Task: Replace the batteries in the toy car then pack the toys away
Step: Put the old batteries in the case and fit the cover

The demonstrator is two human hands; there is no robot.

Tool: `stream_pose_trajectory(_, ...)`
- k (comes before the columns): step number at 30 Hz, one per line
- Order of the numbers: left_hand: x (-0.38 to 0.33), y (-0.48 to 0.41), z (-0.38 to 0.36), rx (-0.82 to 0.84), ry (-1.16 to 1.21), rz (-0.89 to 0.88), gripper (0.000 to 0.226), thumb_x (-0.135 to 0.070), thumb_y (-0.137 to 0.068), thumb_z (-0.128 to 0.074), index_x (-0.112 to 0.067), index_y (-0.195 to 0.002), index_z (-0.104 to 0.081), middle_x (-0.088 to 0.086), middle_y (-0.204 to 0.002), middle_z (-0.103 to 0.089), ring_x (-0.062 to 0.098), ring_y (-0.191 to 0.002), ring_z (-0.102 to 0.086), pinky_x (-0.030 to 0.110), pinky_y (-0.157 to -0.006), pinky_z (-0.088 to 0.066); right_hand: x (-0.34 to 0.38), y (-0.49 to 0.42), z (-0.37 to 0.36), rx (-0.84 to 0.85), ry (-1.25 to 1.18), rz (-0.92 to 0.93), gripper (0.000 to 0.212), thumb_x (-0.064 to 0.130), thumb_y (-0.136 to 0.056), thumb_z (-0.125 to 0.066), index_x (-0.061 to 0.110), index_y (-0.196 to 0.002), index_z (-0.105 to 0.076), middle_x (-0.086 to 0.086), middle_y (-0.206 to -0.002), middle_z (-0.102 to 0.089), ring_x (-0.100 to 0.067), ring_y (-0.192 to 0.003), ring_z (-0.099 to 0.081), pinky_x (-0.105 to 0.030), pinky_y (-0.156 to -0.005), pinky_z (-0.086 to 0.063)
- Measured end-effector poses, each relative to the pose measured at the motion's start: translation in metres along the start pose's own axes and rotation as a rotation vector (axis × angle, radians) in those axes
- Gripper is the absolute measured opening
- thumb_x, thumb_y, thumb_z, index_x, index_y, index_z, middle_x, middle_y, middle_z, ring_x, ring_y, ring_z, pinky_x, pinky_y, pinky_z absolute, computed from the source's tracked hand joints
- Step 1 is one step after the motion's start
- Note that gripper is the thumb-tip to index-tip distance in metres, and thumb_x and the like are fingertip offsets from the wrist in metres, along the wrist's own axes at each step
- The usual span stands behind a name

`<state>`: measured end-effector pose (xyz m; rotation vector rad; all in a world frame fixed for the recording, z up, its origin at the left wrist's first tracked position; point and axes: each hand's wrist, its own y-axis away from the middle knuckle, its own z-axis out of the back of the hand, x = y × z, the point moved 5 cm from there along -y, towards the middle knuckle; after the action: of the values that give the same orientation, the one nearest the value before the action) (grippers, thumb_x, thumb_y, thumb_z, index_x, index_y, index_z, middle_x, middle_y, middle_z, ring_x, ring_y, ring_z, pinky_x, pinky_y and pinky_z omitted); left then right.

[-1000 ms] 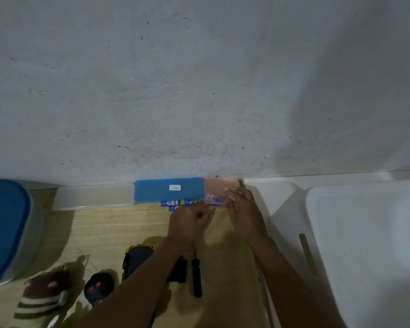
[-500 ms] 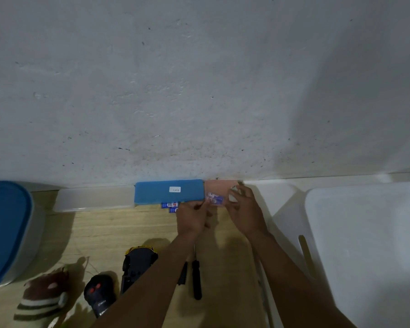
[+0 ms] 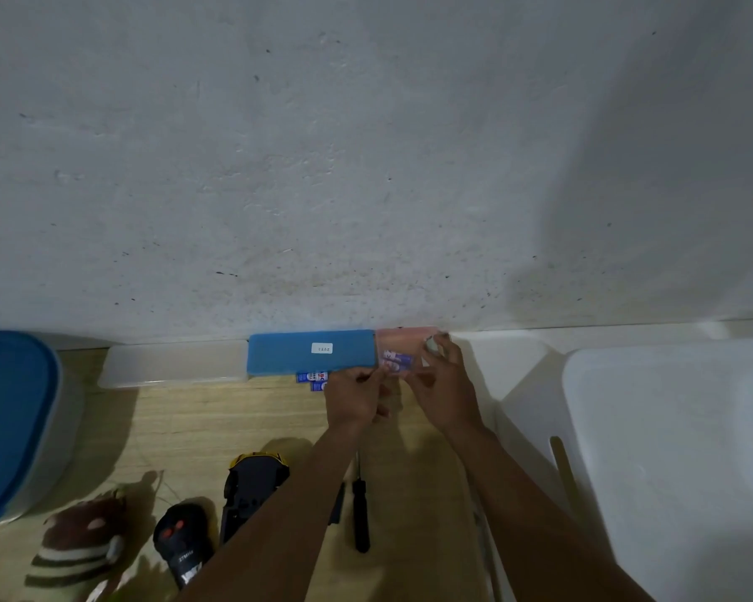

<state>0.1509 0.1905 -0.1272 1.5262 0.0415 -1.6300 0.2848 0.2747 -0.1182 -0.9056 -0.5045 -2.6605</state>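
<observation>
A pink tray [image 3: 405, 338] stands against the wall and holds a purple battery pack [image 3: 394, 360]. My left hand [image 3: 355, 397] pinches the near edge of that pack. My right hand [image 3: 442, 384] is over the tray's right end, with a small pale battery [image 3: 431, 343] between its fingertips. Loose blue batteries [image 3: 314, 378] lie by a blue box [image 3: 309, 351]. The toy car [image 3: 253, 480], black and yellow, lies upside down near my left forearm. Its black remote [image 3: 183, 540] is to the left of it. A black screwdriver [image 3: 359, 514] lies between my arms.
A large white bin [image 3: 670, 449] fills the right side. A blue-lidded container [image 3: 9, 419] is at the left edge. A clear flat box [image 3: 170, 364] lies along the wall. A brown striped plush toy [image 3: 79, 545] sits on the wooden floor at the lower left.
My left hand has moved forward from a loose fist to the battery pack's edge. My right hand has stayed over the pink tray, fingers working at its right end.
</observation>
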Motion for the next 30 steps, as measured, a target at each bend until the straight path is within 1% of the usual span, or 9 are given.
stream_pose_trajectory(7, -0.002, 0.001, 0.002, -0.005, -0.065, 0.004, 0.031, -0.032, -0.088, -0.071, -0.001, -0.083, -0.074, -0.002, -0.057, -0.065, 0.007, -0.032, -0.057, 0.019, -0.037, -0.049, -0.003, 0.000, 0.000, -0.004, 0.006, -0.161, 0.065, 0.051, -0.090, -0.060, 0.029, -0.146, -0.037, 0.009, -0.148, -0.042, -0.015, -0.125, -0.052, -0.033, -0.102, -0.043)
stream_pose_trajectory(11, -0.018, 0.007, 0.017, 0.096, -0.198, -0.068, 0.030, -0.039, -0.086, -0.072, -0.010, -0.085, -0.073, -0.002, -0.060, -0.065, 0.004, -0.036, -0.055, 0.017, -0.036, -0.044, 0.011, 0.006, 0.006, -0.102, 0.273, -0.013, 0.055, 0.045, -0.093, -0.057, 0.023, -0.142, -0.045, 0.001, -0.151, -0.039, -0.020, -0.129, -0.046, -0.037, -0.105, -0.040)
stream_pose_trajectory(15, -0.037, 0.015, 0.063, 0.099, -0.359, -0.267, 0.025, -0.037, -0.085, -0.073, -0.014, -0.096, -0.072, -0.004, -0.065, -0.063, -0.001, -0.040, -0.053, 0.013, -0.042, -0.039, 0.029, 0.021, -0.002, -0.196, 0.215, 0.104, 0.040, 0.044, -0.093, -0.052, 0.021, -0.123, -0.062, -0.002, -0.129, -0.060, -0.021, -0.116, -0.056, -0.038, -0.102, -0.045)
stream_pose_trajectory(19, -0.031, 0.024, 0.124, 0.016, -0.546, -0.299, 0.038, -0.043, -0.084, -0.072, -0.018, -0.112, -0.070, 0.002, -0.079, -0.067, 0.014, -0.069, -0.062, 0.027, -0.063, -0.050, 0.061, 0.037, -0.033, -0.070, 0.356, 0.452, 0.022, 0.027, -0.090, -0.058, 0.018, -0.105, -0.071, -0.002, -0.111, -0.069, -0.021, -0.107, -0.062, -0.036, -0.094, -0.048)
stream_pose_trajectory(22, -0.011, 0.032, 0.163, -0.012, -0.642, -0.161, 0.053, -0.053, -0.082, -0.069, -0.020, -0.122, -0.061, 0.006, -0.094, -0.069, 0.020, -0.089, -0.065, 0.030, -0.078, -0.049, 0.077, 0.041, -0.051, 0.002, 0.402, 0.503, 0.026, 0.027, -0.088, -0.063, 0.016, -0.110, -0.070, -0.004, -0.112, -0.068, -0.023, -0.105, -0.061, -0.037, -0.087, -0.050)
stream_pose_trajectory(24, 0.009, 0.038, 0.186, -0.018, -0.744, -0.032, 0.069, -0.061, -0.081, -0.065, -0.018, -0.134, -0.053, 0.011, -0.122, -0.064, 0.025, -0.116, -0.058, 0.034, -0.094, -0.045, 0.086, 0.039, -0.061, 0.051, 0.447, 0.503, 0.032, 0.029, -0.089, -0.060, 0.016, -0.118, -0.067, -0.004, -0.116, -0.065, -0.023, -0.109, -0.059, -0.038, -0.089, -0.049)
stream_pose_trajectory(26, 0.029, 0.047, 0.201, 0.017, -0.807, 0.128, 0.084, -0.068, -0.079, -0.062, -0.013, -0.140, -0.046, 0.010, -0.137, -0.056, 0.027, -0.128, -0.051, 0.038, -0.103, -0.042, 0.092, 0.037, -0.069, 0.064, 0.528, 0.523, 0.037, 0.032, -0.091, -0.057, 0.017, -0.124, -0.063, -0.002, -0.120, -0.063, -0.022, -0.112, -0.055, -0.037, -0.093, -0.046)
stream_pose_trajectory(28, 0.044, 0.055, 0.206, 0.093, -0.810, 0.234, 0.079, -0.071, -0.077, -0.060, -0.007, -0.123, -0.056, 0.006, -0.111, -0.068, 0.025, -0.110, -0.061, 0.036, -0.091, -0.047, 0.096, 0.036, -0.073, 0.062, 0.598, 0.540, 0.036, 0.032, -0.092, -0.055, 0.017, -0.125, -0.062, -0.002, -0.120, -0.063, -0.023, -0.113, -0.053, -0.036, -0.094, -0.043)
stream_pose_trajectory(30, 0.053, 0.063, 0.202, 0.140, -0.808, 0.240, 0.061, -0.070, -0.079, -0.060, -0.009, -0.086, -0.060, 0.002, -0.076, -0.061, 0.018, -0.077, -0.061, 0.029, -0.065, -0.044, 0.098, 0.033, -0.075, 0.064, 0.644, 0.544, 0.034, 0.029, -0.094, -0.052, 0.018, -0.124, -0.062, -0.003, -0.120, -0.062, -0.024, -0.113, -0.052, -0.035, -0.093, -0.041)
